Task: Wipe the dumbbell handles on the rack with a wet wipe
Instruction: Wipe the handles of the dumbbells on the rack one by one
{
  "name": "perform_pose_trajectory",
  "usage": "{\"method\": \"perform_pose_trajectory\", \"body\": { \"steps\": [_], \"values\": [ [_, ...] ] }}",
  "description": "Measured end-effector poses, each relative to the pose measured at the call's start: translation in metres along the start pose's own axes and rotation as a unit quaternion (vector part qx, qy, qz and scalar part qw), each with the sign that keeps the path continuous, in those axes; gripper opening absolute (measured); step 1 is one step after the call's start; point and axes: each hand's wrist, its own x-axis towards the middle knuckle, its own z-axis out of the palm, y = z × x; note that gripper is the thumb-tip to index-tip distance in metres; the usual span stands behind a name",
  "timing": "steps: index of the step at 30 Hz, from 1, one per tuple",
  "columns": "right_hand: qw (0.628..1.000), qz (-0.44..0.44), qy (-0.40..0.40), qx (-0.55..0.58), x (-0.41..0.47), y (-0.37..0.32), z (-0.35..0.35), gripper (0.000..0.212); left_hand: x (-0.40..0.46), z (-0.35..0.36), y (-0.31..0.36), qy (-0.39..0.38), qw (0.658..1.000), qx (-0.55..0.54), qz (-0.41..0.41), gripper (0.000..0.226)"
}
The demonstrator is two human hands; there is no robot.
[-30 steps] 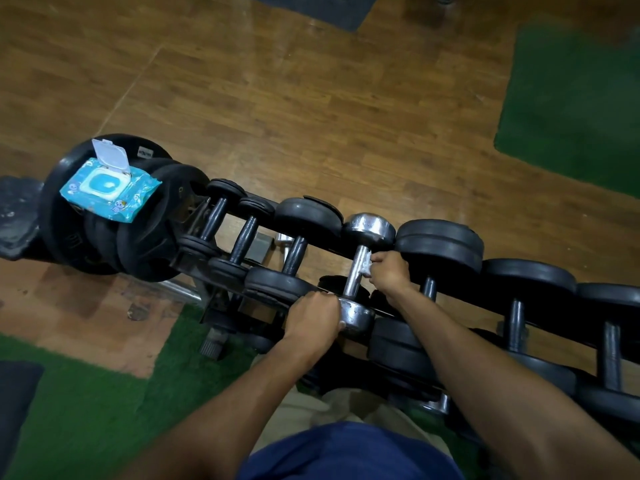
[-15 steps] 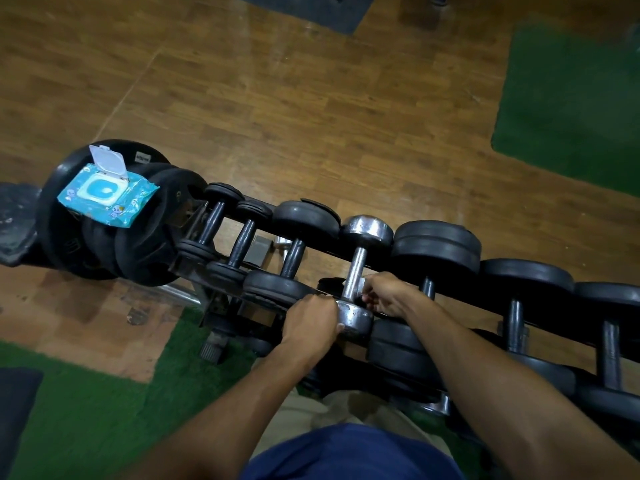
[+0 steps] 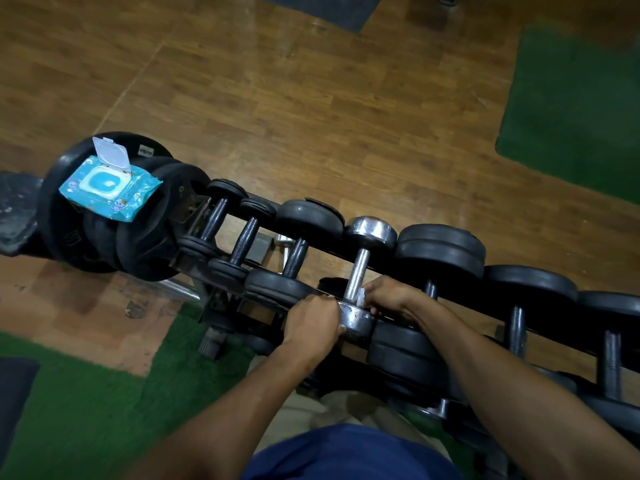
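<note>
A chrome dumbbell (image 3: 358,268) lies across the black rack (image 3: 460,299) among several black dumbbells. My left hand (image 3: 311,323) grips its near chrome head. My right hand (image 3: 388,295) is closed on a white wet wipe (image 3: 361,296), pressed against the near end of the chrome handle. Only a small corner of the wipe shows between my fingers. To the left, black dumbbells (image 3: 249,237) rest with bare handles; more sit to the right (image 3: 516,327).
A blue wet wipe pack (image 3: 107,188) with its lid flipped up lies on stacked black weight plates (image 3: 69,237) at the rack's left end. Wooden floor lies beyond the rack, with green mats (image 3: 575,109) at right and near left.
My right hand slid the wipe down the chrome handle, from near the far head to the near end. My left hand stayed on the near head.
</note>
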Motion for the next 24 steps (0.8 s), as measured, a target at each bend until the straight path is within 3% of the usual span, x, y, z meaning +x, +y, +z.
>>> {"method": "perform_pose_trajectory", "body": {
  "steps": [5, 8, 10, 12, 14, 17, 22, 24],
  "values": [
    [0.995, -0.057, 0.017, -0.085, -0.016, -0.018, -0.013, 0.036, 0.001, 0.002, -0.001, 0.007, 1.0, 0.004, 0.001, 0.036],
    [0.975, -0.142, 0.121, -0.117, -0.02, -0.036, -0.024, 0.024, 0.001, 0.003, -0.002, 0.006, 1.0, -0.003, 0.003, 0.037],
    [0.922, -0.202, 0.223, -0.245, -0.022, -0.049, -0.029, 0.02, 0.001, 0.004, -0.004, 0.013, 1.0, -0.012, 0.005, 0.038],
    [0.85, -0.229, 0.257, -0.398, -0.024, -0.061, -0.029, 0.015, 0.0, 0.005, -0.005, 0.018, 1.0, -0.019, 0.007, 0.039],
    [0.794, -0.238, 0.233, -0.508, -0.017, -0.067, -0.025, 0.018, 0.0, 0.006, -0.006, 0.025, 0.999, -0.02, 0.013, 0.039],
    [0.744, -0.243, 0.182, -0.595, 0.004, -0.064, -0.017, 0.035, -0.003, 0.007, -0.007, 0.038, 0.999, -0.019, 0.02, 0.039],
    [0.717, -0.187, 0.102, -0.663, 0.023, -0.075, -0.011, 0.03, -0.005, 0.009, -0.006, 0.04, 0.999, -0.022, 0.015, 0.038],
    [0.723, -0.167, 0.048, -0.669, 0.027, -0.081, -0.008, 0.032, -0.005, 0.008, -0.006, 0.034, 0.999, -0.024, 0.011, 0.031]
  ]
}}
